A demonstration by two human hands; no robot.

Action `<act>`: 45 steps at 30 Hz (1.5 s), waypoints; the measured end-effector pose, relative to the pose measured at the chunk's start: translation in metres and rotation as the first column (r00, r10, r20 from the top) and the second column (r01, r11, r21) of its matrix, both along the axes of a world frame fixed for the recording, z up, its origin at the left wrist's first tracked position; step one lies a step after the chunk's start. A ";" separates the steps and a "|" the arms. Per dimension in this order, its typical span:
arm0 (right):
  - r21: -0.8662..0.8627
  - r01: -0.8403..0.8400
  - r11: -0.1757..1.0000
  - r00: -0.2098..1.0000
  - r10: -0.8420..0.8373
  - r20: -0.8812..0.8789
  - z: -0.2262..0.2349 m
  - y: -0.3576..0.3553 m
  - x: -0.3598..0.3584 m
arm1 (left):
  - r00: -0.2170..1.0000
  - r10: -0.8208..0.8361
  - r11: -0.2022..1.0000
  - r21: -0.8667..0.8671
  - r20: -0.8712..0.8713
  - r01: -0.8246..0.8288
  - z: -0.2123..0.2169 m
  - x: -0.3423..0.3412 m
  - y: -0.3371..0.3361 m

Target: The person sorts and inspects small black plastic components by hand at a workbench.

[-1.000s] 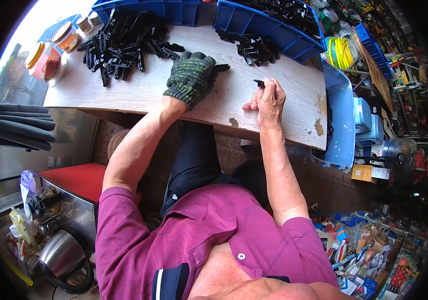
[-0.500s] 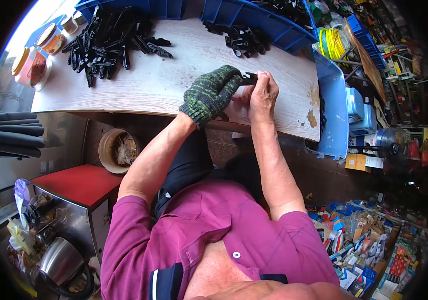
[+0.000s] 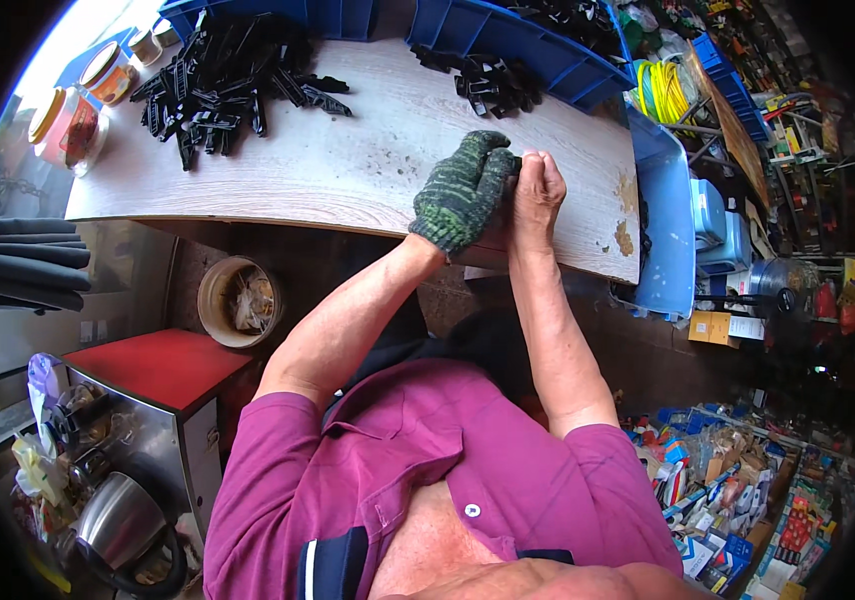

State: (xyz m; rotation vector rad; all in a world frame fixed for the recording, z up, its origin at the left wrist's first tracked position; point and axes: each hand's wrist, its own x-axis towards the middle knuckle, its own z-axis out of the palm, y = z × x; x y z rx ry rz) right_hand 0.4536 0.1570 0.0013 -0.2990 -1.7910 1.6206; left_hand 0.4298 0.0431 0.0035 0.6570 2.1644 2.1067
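Observation:
My left hand, in a green knitted glove, and my bare right hand press together over the near edge of the pale wooden table. Both close around a small black part that is almost wholly hidden between them. A big pile of black plastic parts lies at the far left of the table. A smaller heap of black parts lies at the far middle, beyond my hands.
Blue plastic bins line the table's back edge and another blue bin hangs at its right end. Jars stand at the far left. Below the table are a round pail, a red-topped cabinet and a metal kettle.
My two hands have come together from apart. The right hand brought its small black part to the gloved left hand, and both now grip it at the table's near edge.

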 end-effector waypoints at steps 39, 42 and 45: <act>-0.218 -0.136 0.966 0.941 0.195 0.276 0.007 0.021 0.009 | 0.923 -0.070 0.960 -0.276 -0.379 -0.041 -0.004 -0.033 0.010; -0.195 -0.124 0.973 0.959 0.168 0.227 0.006 0.020 0.005 | 0.932 -0.060 0.953 -0.299 -0.358 -0.053 0.007 -0.029 0.004; -0.211 -0.129 0.969 0.922 0.195 0.333 0.010 0.016 0.008 | 0.900 -0.047 0.959 -0.272 -0.434 -0.081 0.011 -0.023 0.000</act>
